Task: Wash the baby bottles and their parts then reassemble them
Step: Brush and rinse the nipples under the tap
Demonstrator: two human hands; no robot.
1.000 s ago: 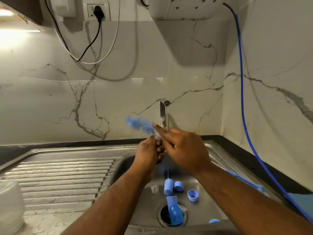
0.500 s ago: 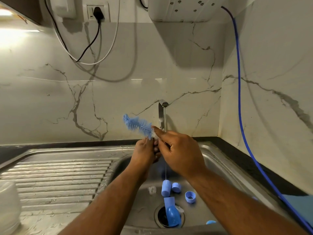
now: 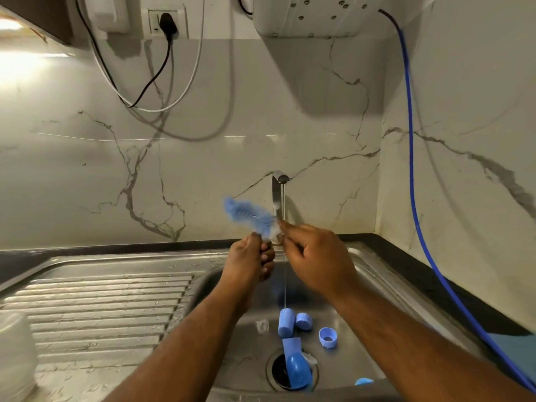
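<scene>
L: my left hand (image 3: 250,258) curled round blue brush (image 3: 246,213) lower end | R: right hand (image 3: 316,258) pinching its bristle base, hands touching, under tap (image 3: 279,181) trickle | I see bottle (image 3: 298,370) over drain, blue caps (image 3: 285,323), ring (image 3: 327,338), clear teat (image 3: 262,326) loose in sink (image 3: 377,285)

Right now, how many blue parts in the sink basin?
5: cylinder under stream, cap beside it, ring further right, piece over drain, sliver at front rim; arms may hide more.
</scene>
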